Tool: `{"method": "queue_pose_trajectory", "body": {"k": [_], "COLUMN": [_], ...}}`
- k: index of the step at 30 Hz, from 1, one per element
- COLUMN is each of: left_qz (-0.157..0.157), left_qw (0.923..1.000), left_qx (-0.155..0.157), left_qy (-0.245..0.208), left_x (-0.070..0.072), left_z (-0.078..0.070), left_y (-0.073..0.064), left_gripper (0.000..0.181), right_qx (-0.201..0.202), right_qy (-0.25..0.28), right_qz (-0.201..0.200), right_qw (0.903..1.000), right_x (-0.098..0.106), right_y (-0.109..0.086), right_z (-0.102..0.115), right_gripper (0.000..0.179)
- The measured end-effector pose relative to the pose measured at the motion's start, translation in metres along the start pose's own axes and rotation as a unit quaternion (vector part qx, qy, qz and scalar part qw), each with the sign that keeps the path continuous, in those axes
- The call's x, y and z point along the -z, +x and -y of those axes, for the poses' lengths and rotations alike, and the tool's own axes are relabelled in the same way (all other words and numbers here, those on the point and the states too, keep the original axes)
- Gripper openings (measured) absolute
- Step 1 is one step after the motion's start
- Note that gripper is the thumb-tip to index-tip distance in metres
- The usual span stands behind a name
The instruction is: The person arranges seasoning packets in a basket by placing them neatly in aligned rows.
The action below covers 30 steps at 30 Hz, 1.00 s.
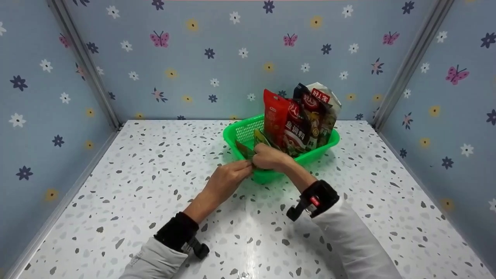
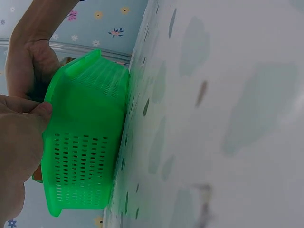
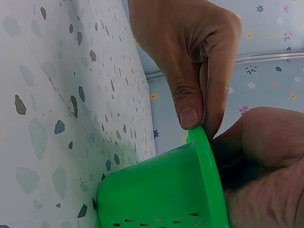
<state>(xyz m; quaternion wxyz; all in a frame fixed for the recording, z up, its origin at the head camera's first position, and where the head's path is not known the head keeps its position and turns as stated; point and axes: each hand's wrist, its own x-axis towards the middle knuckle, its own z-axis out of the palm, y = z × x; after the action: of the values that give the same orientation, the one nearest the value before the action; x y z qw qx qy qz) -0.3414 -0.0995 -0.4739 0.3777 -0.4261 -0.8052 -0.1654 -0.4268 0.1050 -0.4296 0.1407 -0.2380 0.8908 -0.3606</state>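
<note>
A green plastic basket (image 1: 317, 153) stands on the speckled tabletop. My left hand (image 1: 230, 176) pinches its near-left rim, the thumb outside, as the right wrist view shows. My right hand (image 1: 271, 157) reaches over the near rim, its fingers curled on a small brownish packet (image 1: 244, 150) low in the basket; the fingertips are hidden. Just behind that hand is a packet with a yellow-green edge (image 1: 259, 135). Upright in the right part stand a red packet (image 1: 275, 116), a dark red seasoning packet (image 1: 296, 130), a black-topped packet (image 1: 312, 104) and a white-topped packet (image 1: 327, 93).
White speckled tabletop (image 1: 135, 174) stretches to both sides of the basket. Flowered blue panels (image 1: 217, 50) enclose it at the back, left and right, with grey metal posts (image 1: 83, 62) in the corners. Both wrists wear black straps (image 1: 323, 197) with small devices.
</note>
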Motion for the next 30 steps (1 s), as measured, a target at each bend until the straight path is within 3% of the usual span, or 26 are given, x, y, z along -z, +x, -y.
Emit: {"method": "queue_pose_trajectory", "body": {"k": [6,10,15,30], "left_qz": [0.006,0.004,-0.004,-0.001], "left_qw": [0.9999,1.0000,1.0000,1.0000], "left_qx": [0.001,0.001,-0.004,0.003], "left_qy": [0.010,0.008,-0.001,0.004], "left_x": [0.000,0.000,-0.001,0.000], "left_z": [-0.001,-0.001,0.000,0.000], "left_y": [0.000,0.000,0.000,-0.002], "left_gripper": [0.019,0.016,0.016,0.025], "right_qx": [-0.029,-0.042,-0.013,0.065], "right_qy": [0.021,0.049,0.064,0.037], "right_qz": [-0.019,-0.025,-0.037,-0.061], "right_qw": [0.9992,0.9976,0.9972,0.9954], "right_x": [0.007,0.009,0.008,0.012], "right_y": [-0.028,-0.037,-0.046,-0.065], "right_z": [0.033,0.042,0.045,0.049], "right_gripper": [0.038,0.044,0.048,0.026]}}
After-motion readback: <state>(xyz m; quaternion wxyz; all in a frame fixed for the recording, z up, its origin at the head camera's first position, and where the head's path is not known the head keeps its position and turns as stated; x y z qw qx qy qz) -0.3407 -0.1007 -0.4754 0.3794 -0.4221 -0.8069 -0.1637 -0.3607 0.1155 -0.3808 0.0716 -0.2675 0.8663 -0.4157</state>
